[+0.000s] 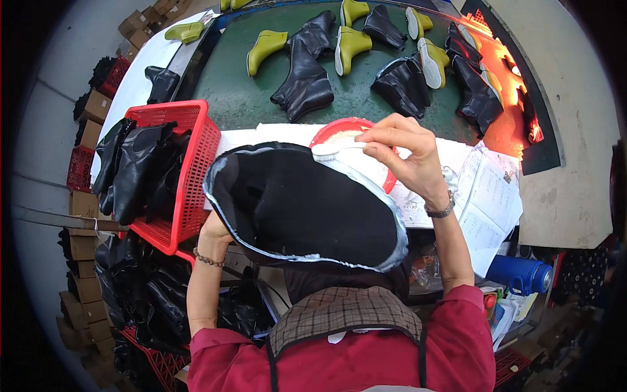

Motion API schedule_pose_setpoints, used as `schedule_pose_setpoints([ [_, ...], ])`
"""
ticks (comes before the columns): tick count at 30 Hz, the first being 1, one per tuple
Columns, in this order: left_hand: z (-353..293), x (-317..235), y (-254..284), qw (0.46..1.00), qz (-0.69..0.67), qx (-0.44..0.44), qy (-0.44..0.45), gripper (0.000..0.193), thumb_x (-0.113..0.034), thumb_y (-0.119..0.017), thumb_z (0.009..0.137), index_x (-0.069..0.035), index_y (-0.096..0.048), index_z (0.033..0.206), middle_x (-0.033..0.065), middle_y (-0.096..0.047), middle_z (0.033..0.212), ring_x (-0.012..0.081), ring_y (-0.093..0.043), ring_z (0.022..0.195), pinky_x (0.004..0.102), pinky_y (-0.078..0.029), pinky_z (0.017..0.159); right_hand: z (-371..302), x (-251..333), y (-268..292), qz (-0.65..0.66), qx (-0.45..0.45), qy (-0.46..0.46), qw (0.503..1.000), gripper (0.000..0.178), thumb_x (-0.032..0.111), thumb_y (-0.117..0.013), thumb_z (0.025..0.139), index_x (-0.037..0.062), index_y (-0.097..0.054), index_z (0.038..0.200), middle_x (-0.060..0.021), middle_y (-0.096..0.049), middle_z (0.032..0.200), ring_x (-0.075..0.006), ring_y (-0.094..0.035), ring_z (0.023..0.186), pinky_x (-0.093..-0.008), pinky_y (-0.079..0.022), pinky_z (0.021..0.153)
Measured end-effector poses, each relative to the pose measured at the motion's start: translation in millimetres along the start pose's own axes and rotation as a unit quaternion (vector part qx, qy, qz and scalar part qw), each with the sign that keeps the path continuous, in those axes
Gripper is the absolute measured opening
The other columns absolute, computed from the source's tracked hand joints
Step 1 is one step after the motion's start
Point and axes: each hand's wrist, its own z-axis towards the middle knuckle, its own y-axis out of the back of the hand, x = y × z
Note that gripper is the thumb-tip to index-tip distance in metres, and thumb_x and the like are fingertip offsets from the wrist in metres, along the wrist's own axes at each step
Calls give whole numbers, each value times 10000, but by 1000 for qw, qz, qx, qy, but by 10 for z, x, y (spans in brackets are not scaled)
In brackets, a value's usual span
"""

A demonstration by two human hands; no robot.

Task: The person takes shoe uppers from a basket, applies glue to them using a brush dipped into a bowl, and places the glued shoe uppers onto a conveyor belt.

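Right now, holds a white brush (326, 151) in the right hand (411, 157), with thumb and fingers (385, 135) pinched narrowly on the handle. Lays the brush head along the far edge of the black boot (307, 202), just in front of the red bowl (328, 128). Has the boot raised at mid-view, close over the near side of the tabletop (225, 95), with the wide opening turned toward the camera and a whitish coating along the rim. Supports the boot's left end from beneath with the left hand (217, 228); can't make out how far the left fingers are bent, behind the boot.

Wears a bracelet on each wrist, below rolled-up red sleeves (219, 356). Has a red crate (208, 134) of black boots just beside the held boot, to the left. Farther off, shows yellow-green boots (353, 50) and more black boots (304, 81) spread across the green tabletop, under an orange glow at the right end. Nearer on the right, has written sheets (486, 202) and, lower down, a blue bottle (516, 274).
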Motion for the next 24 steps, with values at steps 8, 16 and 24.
schedule_pose_setpoints([
  [8, -8, 56, 101, 984, 83, 153, 48, 313, 160, -594, 810, -10, -668, 1062, 44, -600, 762, 110, -468, 486, 248, -252, 386, 30, 13, 184, -30, 9, 16, 999, 154, 72, -805, 812, 58, -801, 965, -47, -726, 874, -164, -642, 829, -305, -419, 804],
  [16, -83, -81, -256, 933, 187, 256, 172, 521, 251, -454, 642, 26, -589, 1092, 52, -487, 640, 88, -373, 439, 257, -203, 390, 356, -34, 198, -46, 91, 72, 992, 136, 150, -821, 818, 107, -813, 947, -4, -696, 839, -137, -590, 789, -312, -357, 826],
  [24, -19, -40, -389, 943, 144, 245, 173, 583, 201, -478, 636, 32, -594, 1182, 117, -575, 694, 127, -416, 409, 259, -211, 350, 554, -123, 53, -58, 78, 85, 992, 145, 162, -800, 857, 106, -803, 991, -18, -688, 884, -142, -602, 790, -311, -391, 795],
])
